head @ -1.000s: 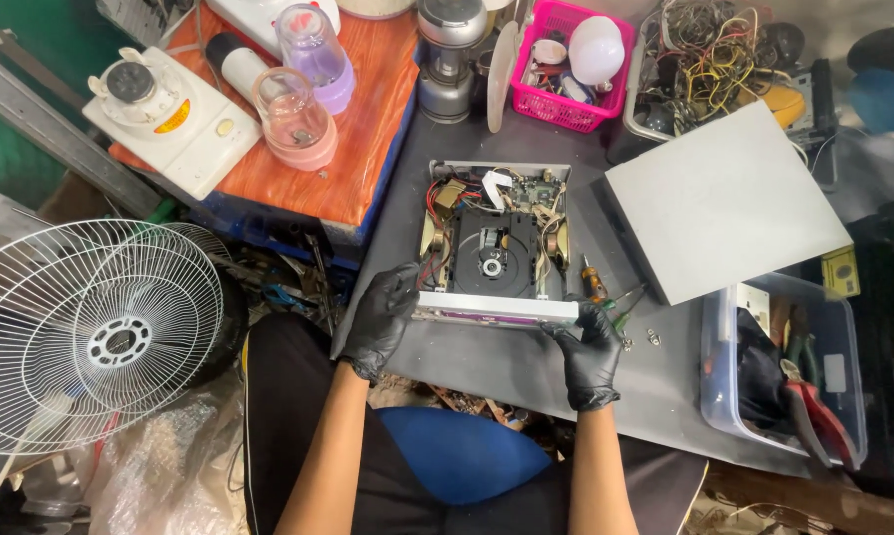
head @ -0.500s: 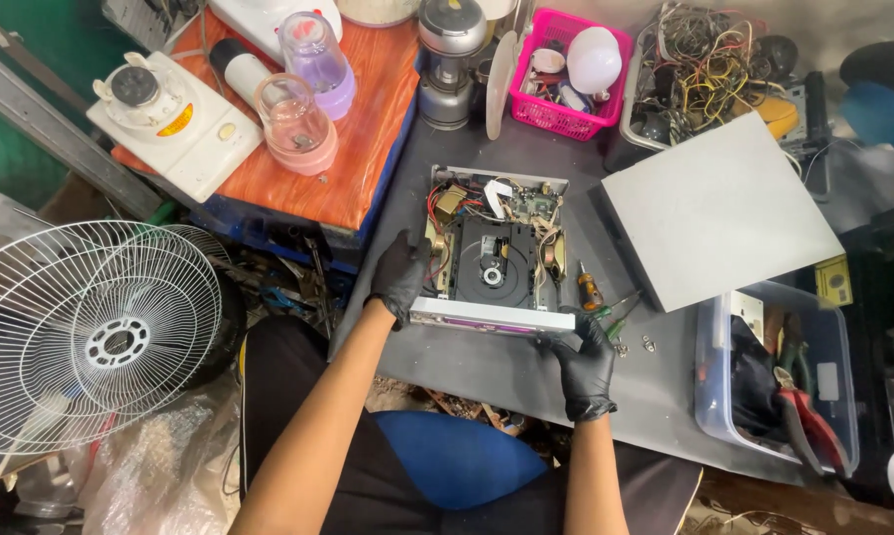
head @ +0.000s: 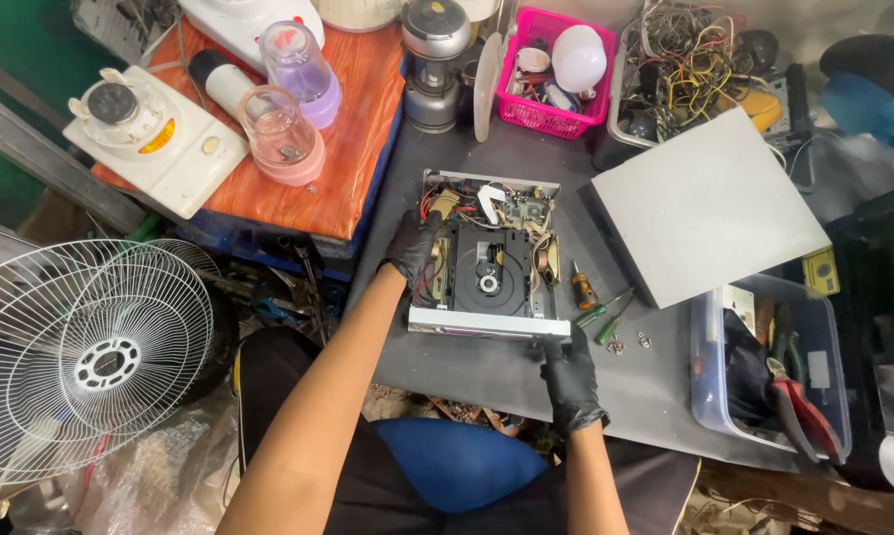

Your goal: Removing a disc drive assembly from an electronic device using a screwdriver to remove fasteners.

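Observation:
An opened disc player (head: 489, 269) with its lid off lies on the dark grey table (head: 655, 386), showing its black disc tray, wires and circuit boards. My left hand (head: 412, 246), in a black glove, grips the player's left side wall. My right hand (head: 569, 376), also gloved, rests at the near right corner of the silver front panel, fingers touching it. The grey metal lid (head: 705, 203) lies to the right of the player.
Two screwdrivers (head: 598, 302) and loose screws (head: 627, 343) lie right of the player. A clear bin with pliers (head: 779, 372), a pink basket (head: 556, 74), a wire tray (head: 685, 59), blender parts on an orange board (head: 279, 129) and a fan grille (head: 80, 347) surround the table.
My left hand moved up from the player's near left corner to its left side wall. The player sits slightly further from me. My right hand stayed at the near right corner.

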